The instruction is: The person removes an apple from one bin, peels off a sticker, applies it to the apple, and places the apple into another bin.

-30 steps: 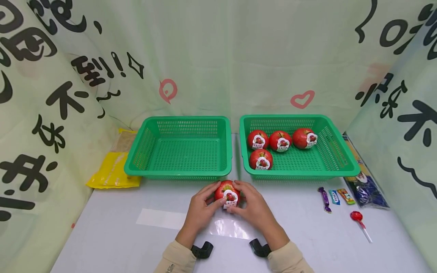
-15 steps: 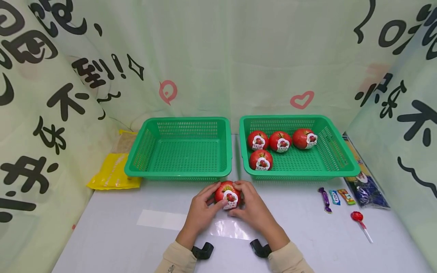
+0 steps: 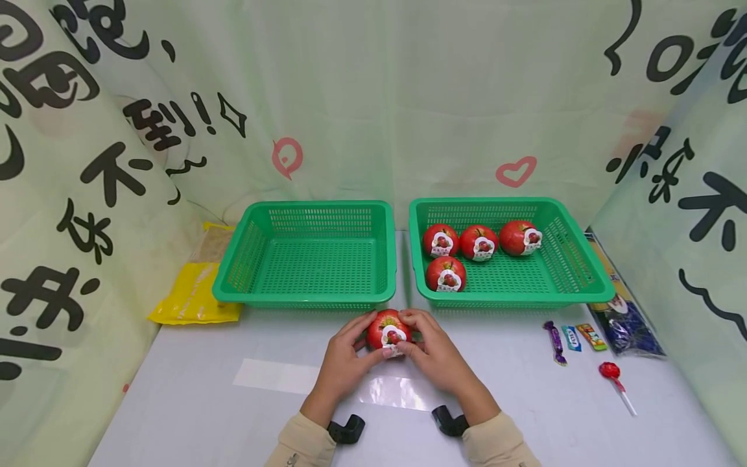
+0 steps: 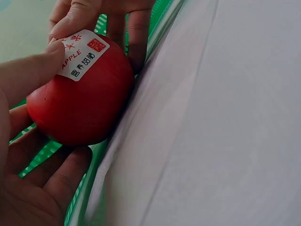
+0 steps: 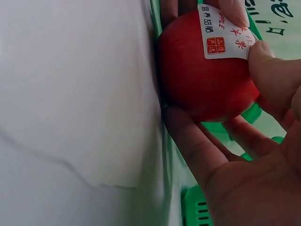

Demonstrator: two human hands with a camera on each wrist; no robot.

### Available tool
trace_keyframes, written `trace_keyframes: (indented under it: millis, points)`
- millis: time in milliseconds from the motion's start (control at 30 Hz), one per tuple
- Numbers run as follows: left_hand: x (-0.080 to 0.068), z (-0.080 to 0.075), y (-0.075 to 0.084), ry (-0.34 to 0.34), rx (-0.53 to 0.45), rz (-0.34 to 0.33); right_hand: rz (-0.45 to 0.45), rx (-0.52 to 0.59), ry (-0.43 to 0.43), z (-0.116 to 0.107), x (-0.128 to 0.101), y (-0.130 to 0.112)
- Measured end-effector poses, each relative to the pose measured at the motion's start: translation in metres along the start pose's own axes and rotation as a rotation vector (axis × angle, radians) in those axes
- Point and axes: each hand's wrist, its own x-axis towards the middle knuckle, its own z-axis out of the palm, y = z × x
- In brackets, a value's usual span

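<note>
Tabletop (image 3: 192, 402) unchanged beneath both hands. Apple (image 3: 388, 329) still cupped between left hand (image 3: 343, 366) and right hand (image 3: 439, 362), near the baskets. Right thumb now lower, pinching the sticker (image 5: 225, 32) edge: peeling apparently under way.

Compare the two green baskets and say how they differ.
The left basket holds nothing, while the right basket holds four red apples with labels. The left basket has a yellow bag beside it; the right basket has a dark packet and sweets beside it. Both are green, perforated, rectangular and stand side by side.
</note>
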Motion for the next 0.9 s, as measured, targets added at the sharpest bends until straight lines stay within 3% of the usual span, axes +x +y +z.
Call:
trace_keyframes:
  millis: [267,633,900]
  points:
    - [-0.0006,-0.0007,-0.0001,-0.008,0.006,0.047,0.015,0.010,-0.022,0.0014,-0.0002,-0.0016]
    - [0.0004,-0.0005,-0.0013,-0.035,0.041,0.029,-0.014,-0.054,0.000,0.0014,-0.0019,-0.0016]
    - [-0.0005,-0.0005,0.0011,-0.036,0.067,0.028,0.029,-0.001,-0.029,0.0015,-0.0015,-0.0025]
